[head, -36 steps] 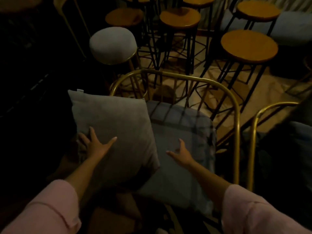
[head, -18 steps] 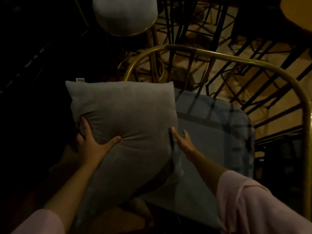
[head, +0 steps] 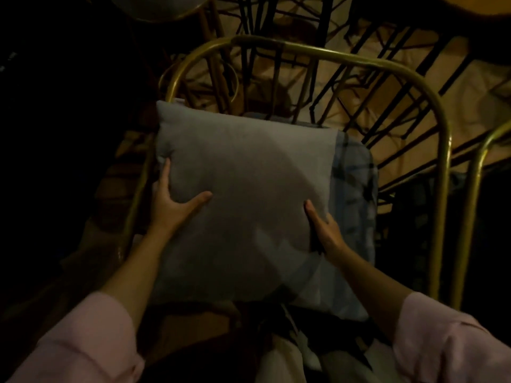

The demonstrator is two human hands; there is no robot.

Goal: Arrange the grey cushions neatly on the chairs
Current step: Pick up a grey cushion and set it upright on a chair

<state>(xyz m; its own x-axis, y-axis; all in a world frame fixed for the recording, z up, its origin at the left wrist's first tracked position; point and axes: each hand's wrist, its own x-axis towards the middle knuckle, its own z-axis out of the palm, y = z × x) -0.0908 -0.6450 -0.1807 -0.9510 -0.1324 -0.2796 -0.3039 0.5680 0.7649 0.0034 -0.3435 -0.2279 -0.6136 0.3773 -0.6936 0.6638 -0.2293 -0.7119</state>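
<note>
Grey cushion (head: 243, 189) sits flat over the chair seat (head: 356, 194), approx. centred left-to-right but shifted toward the seat's left side; a strip of blue-grey seat pad shows along the cushion's right edge and at the near right corner. Cushion's far edge lies close to the brass backrest hoop (head: 359, 58); contact w/ the hoop cannot be confirmed. Left hand (head: 168, 205) grips the cushion's left edge: thumb on top face, fingers wrapped around the side, index reaching up to a pinched dent near the far left corner. Right hand (head: 325, 230) holds the right edge, thumb on top, fingers tucked under/behind the side. Both hands closed on the cushion, pink sleeves (head: 83, 344) visible at bottom of frame. Second brass chair frame (head: 470, 205) stands just beside on the right. Black metal stool legs (head: 276, 23) crowd the floor beyond the backrest. Lighting dim; fabric detail hard to resolve.
</note>
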